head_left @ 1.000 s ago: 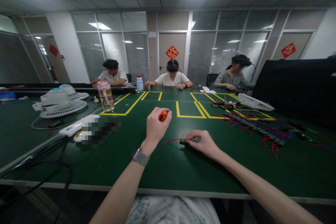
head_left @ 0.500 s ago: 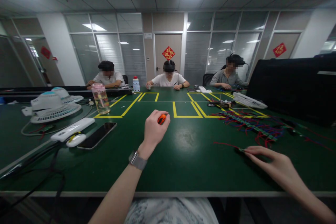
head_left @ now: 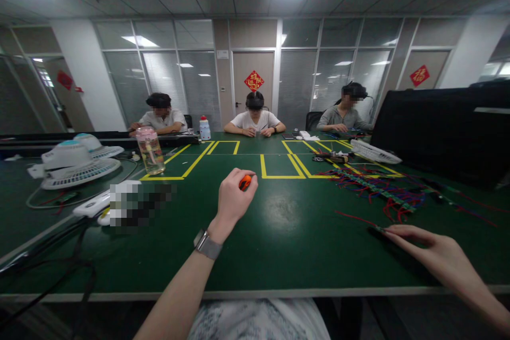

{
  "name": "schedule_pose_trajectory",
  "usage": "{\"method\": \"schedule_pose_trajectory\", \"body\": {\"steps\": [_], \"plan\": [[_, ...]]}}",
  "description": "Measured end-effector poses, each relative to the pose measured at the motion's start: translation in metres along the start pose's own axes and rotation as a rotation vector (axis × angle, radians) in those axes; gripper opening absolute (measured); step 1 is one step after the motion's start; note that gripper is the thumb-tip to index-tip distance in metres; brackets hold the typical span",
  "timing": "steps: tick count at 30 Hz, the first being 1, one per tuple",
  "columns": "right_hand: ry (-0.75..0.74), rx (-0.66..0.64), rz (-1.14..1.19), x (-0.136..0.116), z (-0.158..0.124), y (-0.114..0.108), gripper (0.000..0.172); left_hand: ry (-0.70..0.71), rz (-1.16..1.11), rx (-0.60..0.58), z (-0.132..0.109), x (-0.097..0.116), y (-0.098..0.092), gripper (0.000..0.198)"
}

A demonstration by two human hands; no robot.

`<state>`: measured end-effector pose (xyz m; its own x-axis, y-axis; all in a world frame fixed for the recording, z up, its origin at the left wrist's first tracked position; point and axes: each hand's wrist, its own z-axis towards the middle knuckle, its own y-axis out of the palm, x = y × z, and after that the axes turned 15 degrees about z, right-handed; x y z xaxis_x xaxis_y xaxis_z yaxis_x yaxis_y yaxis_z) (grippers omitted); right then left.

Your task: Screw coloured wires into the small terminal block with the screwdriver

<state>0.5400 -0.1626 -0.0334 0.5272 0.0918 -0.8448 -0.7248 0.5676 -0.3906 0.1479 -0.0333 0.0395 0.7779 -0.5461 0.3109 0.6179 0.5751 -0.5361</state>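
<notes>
My left hand [head_left: 234, 195], with a watch on its wrist, is raised over the middle of the table. Its fingers are closed round a small orange-and-black tool [head_left: 245, 183]; most of it is hidden in the fist, so its exact kind does not show. On the right, my right hand [head_left: 426, 247] pinches a small green circuit board [head_left: 379, 228] between thumb and fingers, low over the table. A thin red wire [head_left: 354, 217] runs from the board out to the left. Beyond that hand lies a row of similar green boards [head_left: 382, 191] with red and blue wires.
Yellow tape [head_left: 282, 177] marks boxes on the green table [head_left: 279, 255]. At left are a drink bottle [head_left: 150, 151], white fans [head_left: 75, 164], a white power strip [head_left: 93, 203] and cables. A black monitor [head_left: 442, 138] stands right. Several people sit opposite.
My right hand has shifted slightly to the right with the board and its wire. My left hand stays nearly still. The person opposite has brought both hands together.
</notes>
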Motion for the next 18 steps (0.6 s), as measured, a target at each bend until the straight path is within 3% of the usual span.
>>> {"method": "schedule_pose_trajectory", "body": {"steps": [8, 18], "plan": [[0.016, 0.046, 0.031, 0.0008, 0.0058, 0.0042, 0.032, 0.004, 0.006, 0.003, -0.0001, 0.0009, 0.0008, 0.02], [-0.053, -0.044, -0.128, 0.0035, 0.0022, 0.0096, 0.028, 0.005, 0.005, -0.015, -0.0003, 0.0018, 0.0008, 0.019]]}}
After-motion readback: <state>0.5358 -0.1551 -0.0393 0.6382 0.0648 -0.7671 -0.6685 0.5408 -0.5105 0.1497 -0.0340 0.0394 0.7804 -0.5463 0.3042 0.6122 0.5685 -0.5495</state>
